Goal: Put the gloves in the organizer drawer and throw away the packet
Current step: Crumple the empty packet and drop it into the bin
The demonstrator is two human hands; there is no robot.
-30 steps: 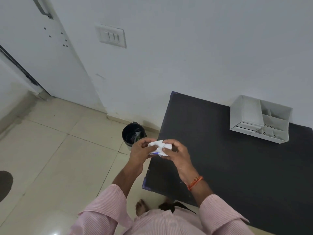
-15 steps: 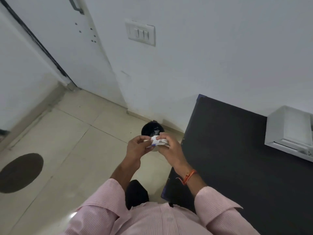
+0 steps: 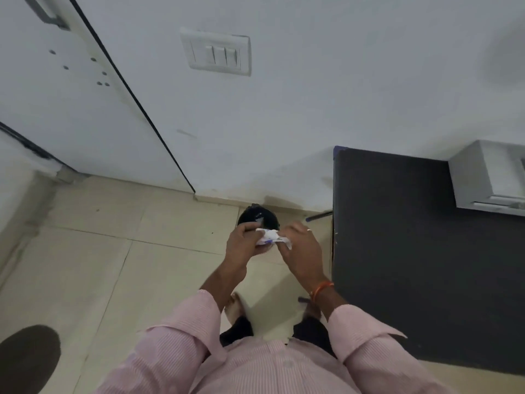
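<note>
A crumpled white packet (image 3: pixel 269 237) with blue print is pinched between my left hand (image 3: pixel 243 241) and my right hand (image 3: pixel 298 245), held above the floor. Just beyond and partly under my hands stands a small bin lined with a black bag (image 3: pixel 257 217), against the wall. The white organizer (image 3: pixel 488 177) sits on the black table (image 3: pixel 397 237) at the right edge, cut off by the frame. No gloves show.
A white door (image 3: pixel 71 95) stands at the left and a switch plate (image 3: pixel 216 54) is on the wall. The floor is beige tile, with a dark round patch (image 3: pixel 28 356) at bottom left. The table's left edge runs close beside my right wrist.
I have stepped left, away from the table; my hands with the packet now hang over the floor right by the bin. The organizer has slid to the frame's right edge.
</note>
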